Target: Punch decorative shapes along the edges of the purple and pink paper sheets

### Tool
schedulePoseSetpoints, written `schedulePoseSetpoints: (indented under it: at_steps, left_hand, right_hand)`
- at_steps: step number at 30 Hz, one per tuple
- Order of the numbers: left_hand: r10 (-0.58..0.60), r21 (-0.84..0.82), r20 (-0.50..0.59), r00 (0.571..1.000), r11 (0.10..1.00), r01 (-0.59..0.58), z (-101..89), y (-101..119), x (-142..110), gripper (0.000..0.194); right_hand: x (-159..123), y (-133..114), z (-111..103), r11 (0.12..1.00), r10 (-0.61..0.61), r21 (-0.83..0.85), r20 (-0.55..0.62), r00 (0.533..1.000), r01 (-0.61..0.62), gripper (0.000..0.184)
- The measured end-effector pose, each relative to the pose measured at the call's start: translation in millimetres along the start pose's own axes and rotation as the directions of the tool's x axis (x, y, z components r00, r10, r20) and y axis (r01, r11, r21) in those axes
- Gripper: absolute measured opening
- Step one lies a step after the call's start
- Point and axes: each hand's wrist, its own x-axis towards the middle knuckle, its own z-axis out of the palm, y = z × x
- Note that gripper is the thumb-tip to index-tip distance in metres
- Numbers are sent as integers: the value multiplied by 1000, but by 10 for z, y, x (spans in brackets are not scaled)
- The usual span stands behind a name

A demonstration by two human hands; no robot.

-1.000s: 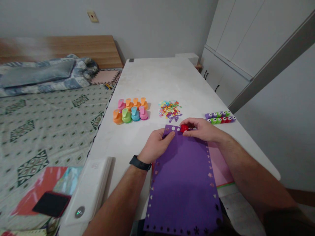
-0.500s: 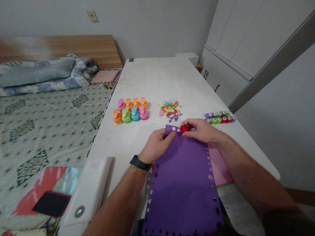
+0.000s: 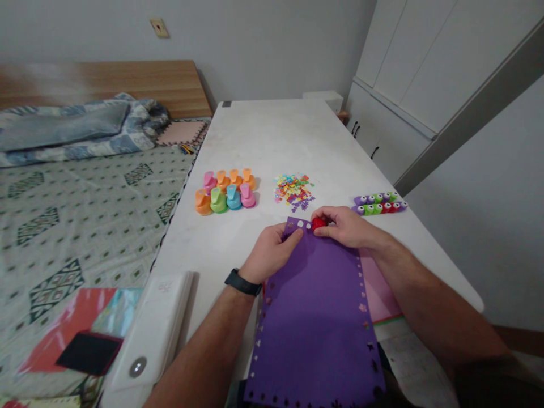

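Observation:
A purple sheet [image 3: 318, 306] with small punched shapes along its edges stretches from the table toward my body. My left hand [image 3: 272, 249] pinches its far left corner, thumb on top. At the far edge, my right hand [image 3: 344, 226] is closed around a small red craft punch [image 3: 318, 224], which sits on the sheet's border beside two white-looking holes. Fingers partly cover the punch. Just beyond lies a pile of colourful paper cutouts [image 3: 294, 190]. Under the purple sheet, pink paper [image 3: 379, 286] shows at the right.
Several larger coloured punches [image 3: 226, 191] stand in two rows at the left. Small purple, green and red punches [image 3: 379, 203] line up at the right. A long white device [image 3: 151, 326] lies along the table's left edge. A dark tablet-like object [image 3: 89, 352] rests on the bed.
Both hands keep nearly the same place, with the red punch still at the far edge. The near part of the purple sheet has shifted slightly.

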Motion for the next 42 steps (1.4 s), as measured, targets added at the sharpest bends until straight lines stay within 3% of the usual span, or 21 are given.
schedulePoseSetpoints:
  at_steps: [10,25,35,42]
  left_hand:
    - [-8,20,13,1000,1000,7,-7,-10,4,39]
    - [-134,-238,92,987,959,153,-2,-9,8,43]
    - [-95,-294,193,977,944,150,-19,27,-5,41]
    - [-88,-271,183,979,953,136,-8,15,-12,41]
  right_hand:
    - [14,32,19,1000,-10,6,2,1000,10,19]
    - [25,28,52,997,-44,-67,-33,998,42,21]
    - [-10,-58,78,994,-84,-76,-5,996,83,17]
    - [3,-59,100,993,-95,-66,-7,995,95,18]
